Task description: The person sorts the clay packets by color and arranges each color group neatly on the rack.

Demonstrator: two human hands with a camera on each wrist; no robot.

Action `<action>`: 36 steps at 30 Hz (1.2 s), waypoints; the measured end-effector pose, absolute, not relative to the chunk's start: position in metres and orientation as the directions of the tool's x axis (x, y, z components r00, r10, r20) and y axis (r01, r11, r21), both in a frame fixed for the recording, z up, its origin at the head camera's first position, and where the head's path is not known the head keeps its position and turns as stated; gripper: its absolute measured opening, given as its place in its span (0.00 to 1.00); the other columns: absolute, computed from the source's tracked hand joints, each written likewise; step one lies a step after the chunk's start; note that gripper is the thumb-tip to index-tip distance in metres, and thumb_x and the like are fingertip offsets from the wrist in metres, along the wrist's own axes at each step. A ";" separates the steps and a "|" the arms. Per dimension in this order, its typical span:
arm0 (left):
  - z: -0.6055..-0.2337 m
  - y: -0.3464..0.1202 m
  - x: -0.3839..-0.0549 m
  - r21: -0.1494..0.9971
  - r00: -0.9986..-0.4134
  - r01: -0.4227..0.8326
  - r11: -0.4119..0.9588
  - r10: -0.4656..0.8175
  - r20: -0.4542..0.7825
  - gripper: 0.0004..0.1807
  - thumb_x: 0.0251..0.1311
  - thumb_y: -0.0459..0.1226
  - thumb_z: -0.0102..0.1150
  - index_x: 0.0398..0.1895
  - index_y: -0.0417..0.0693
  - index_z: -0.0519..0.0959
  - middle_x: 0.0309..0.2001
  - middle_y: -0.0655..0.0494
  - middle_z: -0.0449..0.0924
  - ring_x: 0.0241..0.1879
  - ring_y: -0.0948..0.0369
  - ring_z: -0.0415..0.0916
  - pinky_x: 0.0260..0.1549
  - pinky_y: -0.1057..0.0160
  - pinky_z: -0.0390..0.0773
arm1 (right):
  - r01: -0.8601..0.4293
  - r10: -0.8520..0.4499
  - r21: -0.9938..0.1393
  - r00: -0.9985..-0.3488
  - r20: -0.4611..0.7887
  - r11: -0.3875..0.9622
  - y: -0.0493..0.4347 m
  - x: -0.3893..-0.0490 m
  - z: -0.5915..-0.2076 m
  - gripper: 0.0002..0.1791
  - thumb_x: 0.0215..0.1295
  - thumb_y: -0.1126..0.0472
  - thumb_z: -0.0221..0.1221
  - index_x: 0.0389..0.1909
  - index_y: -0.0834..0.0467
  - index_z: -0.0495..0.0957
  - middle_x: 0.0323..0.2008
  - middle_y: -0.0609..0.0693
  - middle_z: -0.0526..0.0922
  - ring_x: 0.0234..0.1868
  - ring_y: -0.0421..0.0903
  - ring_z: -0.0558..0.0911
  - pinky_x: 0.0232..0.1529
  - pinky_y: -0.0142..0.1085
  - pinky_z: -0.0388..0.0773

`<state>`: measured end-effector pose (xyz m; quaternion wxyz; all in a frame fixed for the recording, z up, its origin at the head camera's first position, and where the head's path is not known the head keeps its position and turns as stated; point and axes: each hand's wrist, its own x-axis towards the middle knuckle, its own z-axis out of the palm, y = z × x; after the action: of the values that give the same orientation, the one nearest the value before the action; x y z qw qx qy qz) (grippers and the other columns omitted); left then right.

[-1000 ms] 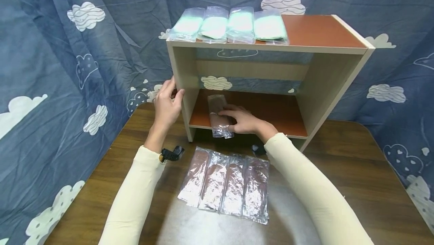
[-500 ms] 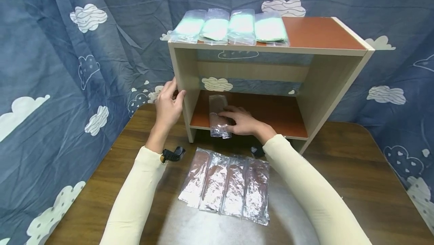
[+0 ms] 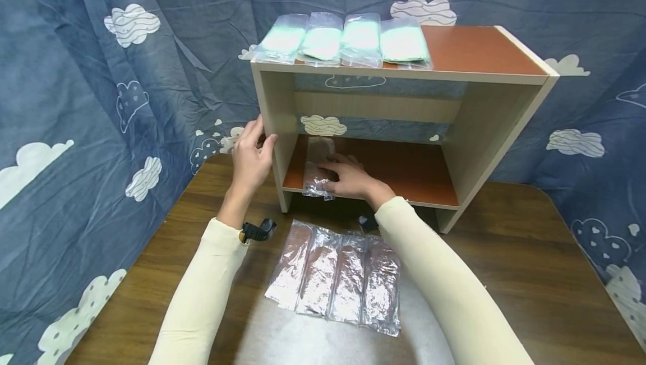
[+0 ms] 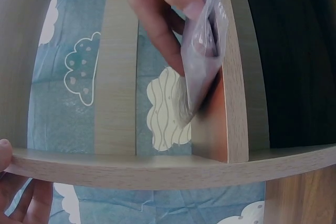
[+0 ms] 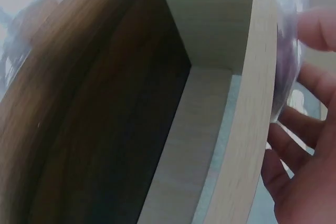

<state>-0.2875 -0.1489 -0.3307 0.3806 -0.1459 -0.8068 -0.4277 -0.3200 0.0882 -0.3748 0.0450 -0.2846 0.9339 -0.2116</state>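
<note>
In the head view my left hand [image 3: 251, 155] holds the left side panel [image 3: 267, 129] of a small wooden shelf unit, thumb at its front edge and fingers along the outer face. My right hand [image 3: 348, 176] is inside, on the lower board [image 3: 398, 171], with thumb and fingers on a clear plastic packet [image 3: 314, 177]. The packet lies flat near the left panel, its crinkled end slightly over the board's front edge. The left wrist view shows the right fingers bent about the packet [image 4: 202, 59]; what it contains is unclear.
Several clear packets with pale green contents [image 3: 360, 40] lie in a row on the shelf's top. On the table [image 3: 202, 197], several shiny plastic packets [image 3: 318, 275] lie side by side before the unit. A blue cloud-patterned cloth [image 3: 192, 28] hangs behind.
My right hand has shifted left and slightly back with the packet, bringing it nearer the left panel. The left hand has stayed on the panel.
</note>
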 end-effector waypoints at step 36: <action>-0.330 -0.150 -0.287 0.597 -0.683 0.558 0.577 -0.089 0.725 0.22 0.63 0.31 0.59 0.62 0.41 0.76 0.49 0.41 0.81 0.46 0.49 0.82 0.48 0.54 0.86 | -0.481 -0.406 -0.577 -0.875 0.265 0.660 0.035 -0.329 -0.387 0.29 0.56 0.60 0.58 0.60 0.63 0.74 0.66 0.60 0.73 0.71 0.59 0.66 0.74 0.50 0.63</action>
<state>-0.2874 -0.1504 -0.3301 0.3704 -0.1453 -0.8069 -0.4366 -0.3288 0.0346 -0.3871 -0.0564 -0.2439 0.9093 -0.3325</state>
